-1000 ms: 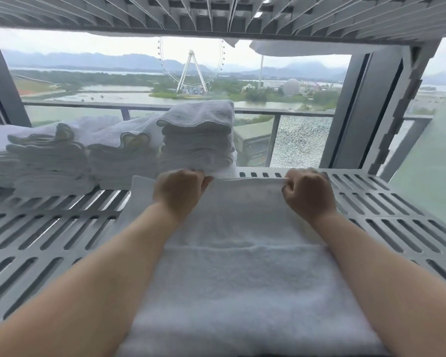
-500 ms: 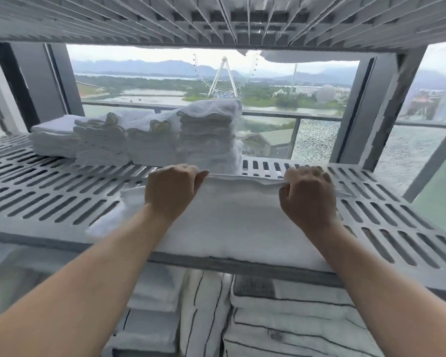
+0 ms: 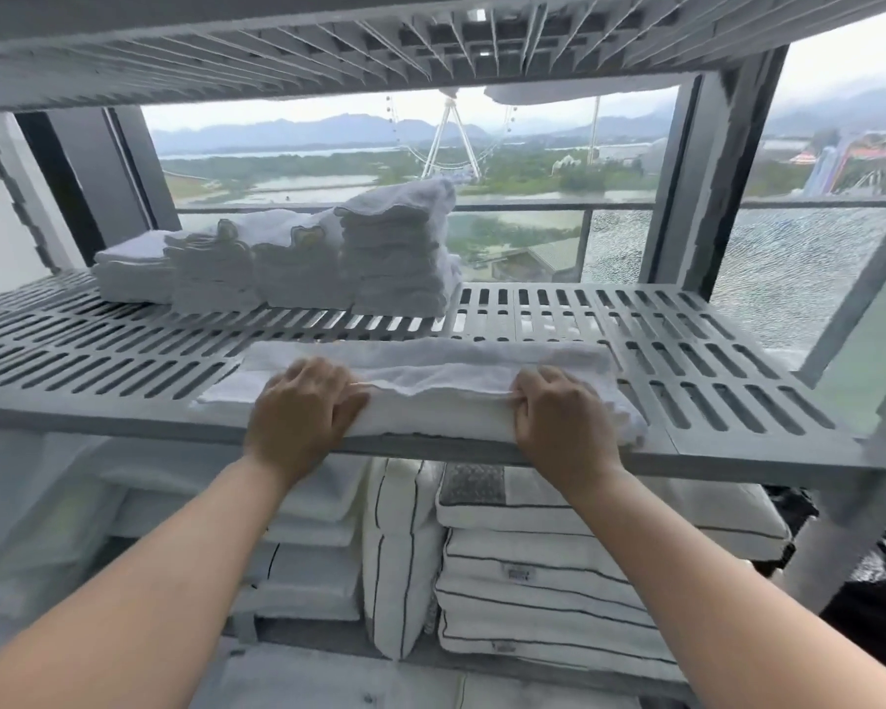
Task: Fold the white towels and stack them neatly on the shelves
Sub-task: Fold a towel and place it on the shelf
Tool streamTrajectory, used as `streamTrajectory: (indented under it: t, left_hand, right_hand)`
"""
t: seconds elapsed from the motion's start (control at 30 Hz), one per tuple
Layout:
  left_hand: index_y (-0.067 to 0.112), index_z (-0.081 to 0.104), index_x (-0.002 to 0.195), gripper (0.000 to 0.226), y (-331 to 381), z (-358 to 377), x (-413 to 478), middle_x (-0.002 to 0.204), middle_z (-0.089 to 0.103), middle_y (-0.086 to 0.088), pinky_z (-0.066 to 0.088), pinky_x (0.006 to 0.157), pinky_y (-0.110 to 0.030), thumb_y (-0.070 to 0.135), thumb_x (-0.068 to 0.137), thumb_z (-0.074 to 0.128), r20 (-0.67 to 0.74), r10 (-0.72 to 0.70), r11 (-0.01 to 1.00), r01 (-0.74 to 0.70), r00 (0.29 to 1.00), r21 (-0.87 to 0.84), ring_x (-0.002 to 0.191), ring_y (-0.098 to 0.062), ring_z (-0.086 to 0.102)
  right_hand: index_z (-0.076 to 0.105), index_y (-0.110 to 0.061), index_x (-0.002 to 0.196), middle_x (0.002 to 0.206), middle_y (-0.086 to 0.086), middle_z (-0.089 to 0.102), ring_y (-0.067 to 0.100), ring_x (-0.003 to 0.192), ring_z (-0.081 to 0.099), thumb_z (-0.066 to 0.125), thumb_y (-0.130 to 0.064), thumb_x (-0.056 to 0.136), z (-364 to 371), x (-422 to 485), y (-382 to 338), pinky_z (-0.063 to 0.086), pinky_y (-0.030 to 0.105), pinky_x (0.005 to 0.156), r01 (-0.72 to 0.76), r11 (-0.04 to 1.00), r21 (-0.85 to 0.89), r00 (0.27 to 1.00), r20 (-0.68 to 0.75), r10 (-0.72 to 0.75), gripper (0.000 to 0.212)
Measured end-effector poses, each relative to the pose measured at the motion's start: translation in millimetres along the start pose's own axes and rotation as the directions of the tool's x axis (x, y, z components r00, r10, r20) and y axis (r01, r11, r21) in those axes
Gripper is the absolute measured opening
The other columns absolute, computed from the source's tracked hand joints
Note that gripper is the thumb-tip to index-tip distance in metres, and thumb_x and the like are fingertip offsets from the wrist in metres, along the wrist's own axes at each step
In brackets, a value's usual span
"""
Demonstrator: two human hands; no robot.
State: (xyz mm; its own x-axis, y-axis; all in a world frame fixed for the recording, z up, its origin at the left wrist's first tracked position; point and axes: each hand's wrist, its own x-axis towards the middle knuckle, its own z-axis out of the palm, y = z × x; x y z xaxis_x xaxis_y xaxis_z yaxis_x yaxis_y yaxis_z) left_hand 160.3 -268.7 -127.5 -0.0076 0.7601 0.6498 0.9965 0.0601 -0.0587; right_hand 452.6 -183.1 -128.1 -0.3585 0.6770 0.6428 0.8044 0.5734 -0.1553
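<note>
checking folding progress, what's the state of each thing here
towel, partly folded, lying along the shelf's front edge
left hand, grips the towel's folded edge
right hand, pinches the same folded edge
towel stacks, folded, four piles side by side at the back
shelf, slotted, carrying the towel and stacks
pillows, stacked on the level below

Grey slotted plastic shelf (image 3: 686, 360), mid tier of a rack. At front centre, 1 long white towel (image 3: 430, 401) lies crosswise along the front edge, partly folded, top layer rumpled. At back left, 4 stacks (image 3: 298, 271) of folded white towels sit in a row, side by side & touching, rightmost tallest. On the tier below: white pillows (image 3: 533, 570) w/ dark piping, most stacked flat, 1 on edge.
</note>
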Motion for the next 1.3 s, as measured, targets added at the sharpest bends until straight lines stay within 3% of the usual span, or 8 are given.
streamTrajectory:
  t: [0.23,0.33,0.43,0.57,0.77,1.03,1.13,1.3]
  left_hand:
    - [0.014,0.067,0.110,0.033,-8,-4,-9,0.098,0.063,-0.005,0.053,0.074,-0.045,0.037,0.101,0.045,-0.026,0.062,0.992,-0.065,0.998,-0.109,0.094,-0.030,0.061]
    - [0.009,0.059,0.104,0.010,-6,5,-14,0.100,0.059,-0.009,0.052,0.076,-0.048,0.013,0.101,0.051,-0.022,-0.024,0.986,0.020,0.999,-0.165,0.094,-0.030,0.057]
    - [0.014,0.055,0.112,0.023,-9,11,-13,0.112,0.059,-0.009,0.050,0.088,-0.041,0.000,0.095,0.049,0.052,-0.163,0.959,0.171,0.985,-0.227,0.104,-0.026,0.053]
    - [0.011,0.054,0.095,0.022,-15,12,-17,0.099,0.055,-0.007,0.053,0.069,-0.045,0.022,0.098,0.035,-0.066,0.036,0.986,-0.046,0.997,-0.163,0.093,-0.027,0.053]
    - [0.016,0.054,0.065,0.050,22,-2,19,0.080,0.055,0.000,0.042,0.069,-0.036,0.051,0.097,0.037,-0.145,0.033,0.995,-0.046,0.989,-0.088,0.077,-0.024,0.053]
    - [0.029,0.045,0.142,0.075,85,15,26,0.149,0.047,0.002,0.040,0.108,-0.046,0.075,0.083,0.045,0.167,0.325,0.937,-0.293,0.931,-0.190,0.138,-0.023,0.042]
    - [0.035,0.045,0.146,0.067,91,16,24,0.152,0.047,0.005,0.038,0.110,-0.041,0.072,0.093,0.029,0.166,0.308,0.943,-0.278,0.937,-0.185,0.140,-0.019,0.043]
    - [0.025,0.055,0.141,0.047,103,14,19,0.146,0.054,0.001,0.040,0.113,-0.040,0.047,0.101,0.045,0.101,0.331,0.920,-0.297,0.938,-0.257,0.137,-0.017,0.048]
  right_hand:
    - [0.066,-0.017,0.101,0.095,0.001,0.066,0.028,0.091,0.059,0.065,-0.002,0.082,6,-6,4,0.039,0.041,0.081,0.062,0.997,-0.045,0.969,-0.238,-0.071,0.024]
    - [0.063,-0.018,0.099,0.094,-0.001,0.061,0.028,0.093,0.054,0.066,-0.004,0.084,14,-17,7,0.036,0.041,0.082,0.129,0.986,-0.110,0.948,-0.277,-0.155,0.021]
    - [0.062,-0.019,0.097,0.093,-0.002,0.059,0.026,0.093,0.053,0.058,-0.012,0.087,17,-20,10,0.036,0.041,0.083,0.154,0.982,-0.111,0.943,-0.281,-0.180,0.013]
    - [0.060,-0.018,0.090,0.092,-0.002,0.056,0.026,0.091,0.051,0.053,-0.020,0.084,16,-23,14,0.036,0.041,0.081,0.202,0.971,-0.128,0.947,-0.229,-0.227,0.009]
    - [0.060,-0.014,0.090,0.091,0.002,0.054,0.026,0.088,0.051,0.053,-0.030,0.080,6,-26,9,0.039,0.041,0.077,0.219,0.969,-0.112,0.968,-0.101,-0.230,0.020]
    - [0.066,-0.014,0.103,0.099,0.001,0.058,0.025,0.095,0.056,0.056,-0.024,0.079,-9,-33,10,0.047,0.041,0.082,0.163,0.985,-0.051,0.986,-0.023,-0.165,0.028]
    - [0.070,-0.013,0.101,0.095,0.002,0.060,0.025,0.093,0.057,0.060,-0.019,0.081,-11,-35,9,0.049,0.042,0.081,0.120,0.992,-0.041,0.989,-0.083,-0.123,0.024]
    - [0.075,-0.016,0.108,0.089,0.001,0.057,0.026,0.085,0.058,0.069,-0.017,0.083,-15,-51,4,0.046,0.040,0.077,0.038,0.993,-0.108,0.983,-0.175,-0.057,0.026]
